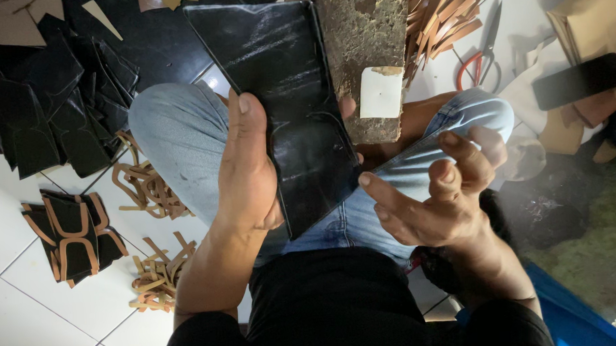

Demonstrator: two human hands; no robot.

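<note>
My left hand (pixel 248 169) grips a shiny black leather piece (pixel 285 92) by its left edge, thumb on top, holding it over my lap. The piece is long and rectangular with stitched pocket shapes. My right hand (pixel 440 196) hovers at the piece's lower right corner with fingers spread, its index fingertip touching the edge. I sit cross-legged in blue jeans (pixel 177 136). A worn brown block (pixel 365 48) stands just behind the leather piece, with a small white card (pixel 381 92) on it.
Stacks of cut black leather pieces (pixel 53 100) lie at the left on the white tile floor. Tan leather scraps (pixel 154 270) and black-and-tan cut parts (pixel 71 236) lie lower left. Red-handled scissors (pixel 480 54), tan strips (pixel 446 15) and a black phone (pixel 578 80) are at the upper right.
</note>
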